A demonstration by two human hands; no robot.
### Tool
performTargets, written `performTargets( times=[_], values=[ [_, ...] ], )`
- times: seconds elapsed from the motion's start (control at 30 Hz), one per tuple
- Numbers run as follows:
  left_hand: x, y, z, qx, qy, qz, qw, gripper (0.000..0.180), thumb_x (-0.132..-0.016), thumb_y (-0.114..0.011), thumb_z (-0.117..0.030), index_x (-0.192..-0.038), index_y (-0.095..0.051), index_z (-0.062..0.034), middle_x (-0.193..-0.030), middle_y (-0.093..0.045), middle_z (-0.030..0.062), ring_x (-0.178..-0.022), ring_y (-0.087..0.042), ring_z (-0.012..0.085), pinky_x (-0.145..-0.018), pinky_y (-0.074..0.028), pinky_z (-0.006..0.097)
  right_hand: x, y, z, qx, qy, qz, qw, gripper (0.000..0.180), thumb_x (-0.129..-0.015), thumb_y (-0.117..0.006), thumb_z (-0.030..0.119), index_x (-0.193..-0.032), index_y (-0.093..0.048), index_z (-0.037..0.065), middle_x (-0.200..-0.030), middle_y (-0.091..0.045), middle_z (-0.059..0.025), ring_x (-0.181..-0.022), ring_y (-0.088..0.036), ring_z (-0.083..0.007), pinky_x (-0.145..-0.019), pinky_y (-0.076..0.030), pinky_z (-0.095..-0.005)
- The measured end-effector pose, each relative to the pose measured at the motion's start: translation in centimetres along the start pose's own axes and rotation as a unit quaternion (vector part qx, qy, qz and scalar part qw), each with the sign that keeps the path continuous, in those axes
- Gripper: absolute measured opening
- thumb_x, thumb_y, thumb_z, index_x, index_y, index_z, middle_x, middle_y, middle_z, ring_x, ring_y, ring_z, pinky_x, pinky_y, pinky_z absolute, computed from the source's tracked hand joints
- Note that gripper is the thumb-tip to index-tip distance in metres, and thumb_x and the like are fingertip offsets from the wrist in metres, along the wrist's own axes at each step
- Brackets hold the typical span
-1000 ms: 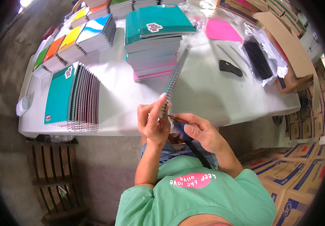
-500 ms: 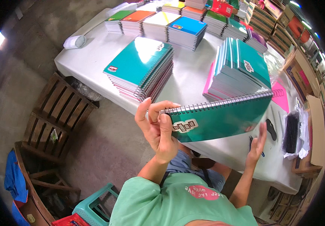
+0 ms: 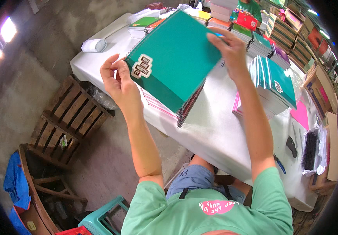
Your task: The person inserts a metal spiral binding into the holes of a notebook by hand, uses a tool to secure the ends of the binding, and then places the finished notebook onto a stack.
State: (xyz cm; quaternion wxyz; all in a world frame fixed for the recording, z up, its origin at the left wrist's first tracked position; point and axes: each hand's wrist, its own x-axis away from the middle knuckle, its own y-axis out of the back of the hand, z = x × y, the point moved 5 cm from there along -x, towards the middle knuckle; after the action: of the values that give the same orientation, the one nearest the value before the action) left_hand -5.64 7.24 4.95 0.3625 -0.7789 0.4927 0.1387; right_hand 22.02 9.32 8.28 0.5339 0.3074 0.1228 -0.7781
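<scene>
A teal spiral notebook (image 3: 176, 58) with a white-edged sticker near its lower left corner is held up between my two hands. My left hand (image 3: 118, 80) pinches its left edge, beside the wire coil. At the upper right edge, my right hand (image 3: 231, 49) grips the cover; some of its fingers are hidden behind the notebook. Below lies a stack of spiral notebooks (image 3: 159, 105), mostly covered by the held one, its page edges and coils showing. Whether the held notebook touches that stack I cannot tell. Right of my right forearm is another pile of teal notebooks (image 3: 272, 84).
Stacks of notebooks in other colours (image 3: 143, 22) line the far side of the white-covered table (image 3: 212, 129). Pliers (image 3: 279, 163), a black tool (image 3: 291, 147) and black coils (image 3: 310, 149) lie at right. A person (image 3: 251, 9) holds a red notebook. A wooden chair (image 3: 73, 117) stands left.
The notebook has moved up and left, from in front of me to over the left stack, its cover now facing up. My right hand has gone from beside it to gripping its far right edge.
</scene>
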Motion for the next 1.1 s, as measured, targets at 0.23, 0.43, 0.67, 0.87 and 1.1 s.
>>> performTargets(
  times=[0.23, 0.43, 0.67, 0.87, 1.1],
  values=[
    [2.1, 2.6, 10.8, -0.065, 0.162, 0.062, 0.983, 0.026, -0.093, -0.038, -0.013, -0.105, -0.057, 0.0011, -0.091, -0.055, 0.0061, -0.086, -0.051, 0.0129, -0.078, -0.041, 0.028, 0.9, -4.4, -12.1, 0.165, -0.029, 0.077, 0.983, 0.033, -0.09, -0.058, 0.034, -0.105, -0.067, 0.005, -0.095, -0.067, -0.0085, -0.087, -0.058, -0.0086, -0.076, -0.046, -0.0234],
    [3.7, 0.3, 11.7, 0.071, 0.112, -0.045, 0.99, 0.047, -0.1, -0.03, -0.039, -0.099, -0.053, 0.0019, -0.094, -0.056, 0.0114, -0.087, -0.057, 0.0161, -0.079, -0.048, 0.029, 2.4, -4.8, -13.3, -0.162, -0.149, -0.082, 0.972, 0.042, -0.095, -0.049, 0.039, -0.097, -0.067, 0.001, -0.087, -0.064, -0.0066, -0.079, -0.057, -0.0105, -0.072, -0.046, -0.0221],
    [3.8, -0.5, 11.4, 0.028, 0.12, -0.048, 0.991, 0.048, -0.101, -0.029, -0.039, -0.098, -0.054, 0.0023, -0.094, -0.056, 0.0107, -0.081, -0.058, 0.0156, -0.073, -0.05, 0.026, 2.4, -4.5, -14.5, -0.088, -0.141, -0.118, 0.979, 0.036, -0.097, -0.047, 0.03, -0.092, -0.067, 0.001, -0.084, -0.064, -0.0047, -0.074, -0.058, -0.0101, -0.067, -0.045, -0.0222],
    [3.3, -0.3, 11.8, 0.005, 0.119, -0.043, 0.992, 0.061, -0.099, -0.02, -0.048, -0.119, -0.048, 0.0019, -0.117, -0.053, 0.0168, -0.114, -0.048, 0.026, -0.099, -0.038, 0.04, 3.0, -2.4, -10.7, 0.051, -0.01, -0.149, 0.987, 0.024, -0.09, -0.056, 0.022, -0.106, -0.063, 0.005, -0.1, -0.062, -0.0103, -0.097, -0.056, -0.0228, -0.086, -0.043, -0.0316],
    [4.5, 3.7, -8.1, 0.299, -0.295, 0.223, 0.88, 0.059, -0.094, -0.033, -0.042, -0.135, -0.033, 0.0009, -0.134, -0.042, 0.021, -0.129, -0.038, 0.0336, -0.106, -0.029, 0.048, 6.6, 11.9, 2.7, 0.389, 0.101, -0.053, 0.914, 0.039, -0.079, -0.068, 0.019, -0.116, -0.059, 0.011, -0.111, -0.058, -0.0127, -0.106, -0.054, -0.0323, -0.094, -0.042, -0.0401]
  ],
)
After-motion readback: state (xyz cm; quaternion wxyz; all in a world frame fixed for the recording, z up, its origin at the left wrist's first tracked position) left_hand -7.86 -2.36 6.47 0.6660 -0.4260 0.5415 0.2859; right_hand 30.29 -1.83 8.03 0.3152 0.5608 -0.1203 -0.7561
